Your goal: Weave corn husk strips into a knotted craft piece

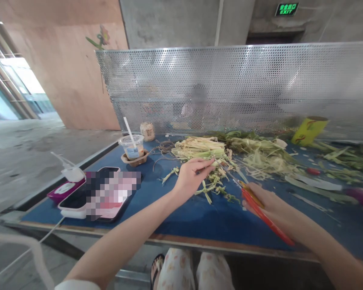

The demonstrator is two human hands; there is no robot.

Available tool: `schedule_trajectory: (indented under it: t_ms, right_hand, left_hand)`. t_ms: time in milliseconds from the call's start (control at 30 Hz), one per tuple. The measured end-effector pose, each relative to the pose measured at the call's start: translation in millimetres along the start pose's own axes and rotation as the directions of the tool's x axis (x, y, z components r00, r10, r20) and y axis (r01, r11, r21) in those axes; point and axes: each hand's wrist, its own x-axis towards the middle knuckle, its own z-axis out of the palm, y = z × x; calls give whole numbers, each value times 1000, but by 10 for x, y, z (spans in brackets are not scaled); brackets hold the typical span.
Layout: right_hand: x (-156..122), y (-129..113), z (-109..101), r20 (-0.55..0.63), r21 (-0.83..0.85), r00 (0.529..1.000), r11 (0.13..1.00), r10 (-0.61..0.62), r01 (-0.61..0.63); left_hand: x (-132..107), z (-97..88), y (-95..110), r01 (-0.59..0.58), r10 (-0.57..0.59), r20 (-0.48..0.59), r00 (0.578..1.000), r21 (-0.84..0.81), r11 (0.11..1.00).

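Note:
My left hand (pixel 193 173) is pinched closed at the near side of a pile of pale green stalks (pixel 199 147), with a thin plant stem at its fingertips, partly hidden by the fingers. My right hand (pixel 261 201) is wrapped round the red and orange handles of a pair of scissors (pixel 257 209). Their blades point up and left towards my left fingertips; how far the blades are apart is too blurred to tell. Below the pile, several small green trimmings (pixel 210 189) are scattered on the blue tabletop (pixel 184 225).
Stripped leaves (pixel 260 155) lie right of the pile, near a yellow roll (pixel 310 131). Left are a lidded cup (pixel 131 147) with a straw, a ball of twine (pixel 147 131) and phones (pixel 116 197). Behind stands a perforated metal panel (pixel 230 88). A purple-handled tool (pixel 358 197) lies far right.

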Motion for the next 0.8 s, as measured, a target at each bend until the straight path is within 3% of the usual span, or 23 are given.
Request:
schedule_trajectory:
  t_ms: [200,400,567,800]
  right_hand:
    - [-28,25,-12,-28,-6,998,998,-56,56]
    - [-83,57,4,-82,-51,991,993,-108,104]
    - [-156,53,-40,-43,-18,994,995,-103,103]
    - [-243,92,-119,-38,25,998,998,-54,54]
  left_hand:
    - [23,36,69,-3,3,2,1000,10,1000]
    - [65,100,109,93,-94,-4,996,-56,994]
    - [84,154,159,145,-145,11,989,-136,980]
    - [104,251,186,136,-131,43,990,-135,982]
